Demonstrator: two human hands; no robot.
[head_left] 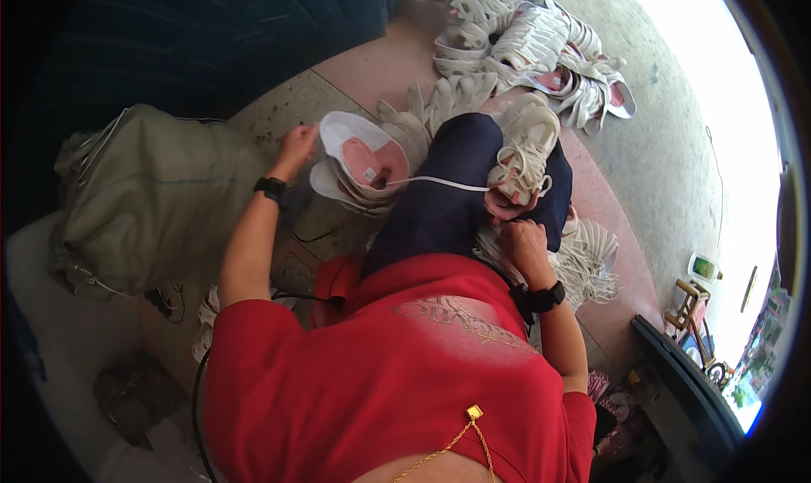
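Observation:
A cream shoe upper (530,149) with laces threaded through it lies over my dark-trousered knee, its pink-lined heel toward me. My right hand (525,245) is closed at that heel; its fingertips are partly hidden. From the heel area a white lace (439,180) runs left, ending over a stack of flat white uppers with pink lining (359,158) beside my left leg. My left hand (296,151) is raised at the outer edge of this stack, its fingers curled together. Whatever they pinch is too small to make out.
A large pile of laced uppers (532,39) lies ahead on the floor, and more uppers (587,259) lie by my right hip. At the left stands a bulky olive sack (160,200). A dark cable (198,407) runs beside my left side. A small wooden stool (688,305) stands at the far right.

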